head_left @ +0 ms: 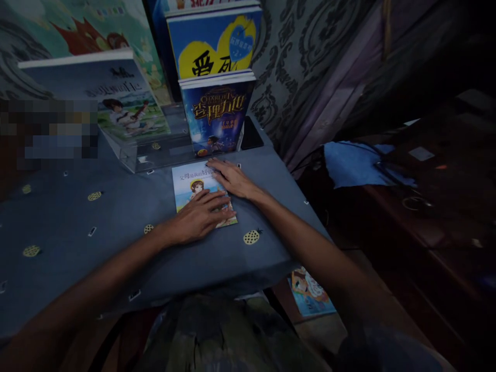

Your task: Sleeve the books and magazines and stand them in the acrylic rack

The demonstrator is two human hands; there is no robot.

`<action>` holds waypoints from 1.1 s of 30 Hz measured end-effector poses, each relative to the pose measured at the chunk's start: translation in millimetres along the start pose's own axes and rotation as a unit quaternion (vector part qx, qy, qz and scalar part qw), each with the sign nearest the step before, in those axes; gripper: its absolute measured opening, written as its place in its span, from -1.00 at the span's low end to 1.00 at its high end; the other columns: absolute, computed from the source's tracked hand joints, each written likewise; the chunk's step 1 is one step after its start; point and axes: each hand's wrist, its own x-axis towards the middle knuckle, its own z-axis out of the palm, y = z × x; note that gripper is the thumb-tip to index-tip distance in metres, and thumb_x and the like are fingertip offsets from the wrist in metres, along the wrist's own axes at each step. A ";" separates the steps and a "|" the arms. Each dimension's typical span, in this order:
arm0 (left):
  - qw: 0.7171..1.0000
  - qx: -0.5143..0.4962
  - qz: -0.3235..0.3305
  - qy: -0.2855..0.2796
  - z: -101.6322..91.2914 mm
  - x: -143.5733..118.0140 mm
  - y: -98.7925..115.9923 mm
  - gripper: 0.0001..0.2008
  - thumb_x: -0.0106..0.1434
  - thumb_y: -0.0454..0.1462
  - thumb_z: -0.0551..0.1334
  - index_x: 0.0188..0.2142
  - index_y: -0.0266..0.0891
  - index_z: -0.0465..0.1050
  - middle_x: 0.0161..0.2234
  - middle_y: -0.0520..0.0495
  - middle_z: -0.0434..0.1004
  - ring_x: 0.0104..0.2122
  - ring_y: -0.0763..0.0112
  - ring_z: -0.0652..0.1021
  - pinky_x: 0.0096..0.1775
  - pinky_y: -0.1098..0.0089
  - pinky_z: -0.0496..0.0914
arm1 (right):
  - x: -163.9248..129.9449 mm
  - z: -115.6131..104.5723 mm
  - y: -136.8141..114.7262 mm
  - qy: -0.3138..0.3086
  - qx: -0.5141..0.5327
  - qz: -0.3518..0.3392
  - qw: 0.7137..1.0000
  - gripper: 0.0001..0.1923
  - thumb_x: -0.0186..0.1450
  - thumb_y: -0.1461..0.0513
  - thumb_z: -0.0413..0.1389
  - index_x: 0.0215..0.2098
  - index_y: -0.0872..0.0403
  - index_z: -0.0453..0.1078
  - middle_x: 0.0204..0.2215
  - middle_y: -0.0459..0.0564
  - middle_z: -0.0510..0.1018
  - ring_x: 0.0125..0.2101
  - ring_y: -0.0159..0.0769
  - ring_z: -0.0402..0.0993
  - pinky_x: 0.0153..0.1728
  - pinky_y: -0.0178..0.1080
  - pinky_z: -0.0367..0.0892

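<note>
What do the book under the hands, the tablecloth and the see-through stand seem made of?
The book looks like paper with a smooth, printed cover, thin and straight-edged. The tablecloth seems soft and matte, fabric or vinyl, draping over the edge. The stand is perhaps glossy clear plastic; the tablecloth shows through.

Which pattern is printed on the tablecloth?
Yellow, dark-spotted pineapples and small rectangular marks on a grey-blue tablecloth, seen in the head view.

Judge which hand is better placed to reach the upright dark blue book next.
Probably the right hand: it rests at the top edge of the flat book, nearer the dark blue book; the left hand lies farther back.
</note>
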 end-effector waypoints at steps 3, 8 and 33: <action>0.999 -0.021 0.031 -0.013 -2.4 -3.2 6.8 -0.59 0.46 -0.29 0.08 0.24 0.02 0.39 0.30 -0.11 0.37 0.34 0.12 0.27 0.34 -0.12 0.09 | -0.5 -0.5 -1.5 -0.001 -0.007 -0.002 1.000 -0.52 0.48 0.20 -0.08 0.32 0.10 0.26 0.35 0.10 0.32 0.38 -0.09 0.16 0.37 0.10 0.06; 0.999 -0.016 0.038 -0.020 -2.3 -3.9 9.2 -0.59 0.46 -0.27 0.10 0.25 0.01 0.39 0.29 -0.13 0.38 0.33 0.12 0.30 0.35 -0.09 0.09 | 1.1 1.2 3.0 0.016 -0.010 -0.021 1.000 -0.52 0.45 0.21 -0.06 0.30 0.11 0.29 0.33 0.12 0.35 0.37 -0.13 0.19 0.35 0.05 0.11; 0.991 0.071 -0.110 0.014 -33.9 -140.9 -10.3 -0.59 0.48 -0.28 0.05 0.26 -0.02 0.36 0.20 -0.09 0.51 0.21 0.25 0.49 0.26 0.11 0.35 | -42.3 0.1 -44.2 0.080 -0.090 0.038 0.992 -0.64 0.41 0.18 -0.01 0.01 0.14 0.53 -0.18 0.19 0.60 -0.12 0.04 0.45 0.03 0.07 0.32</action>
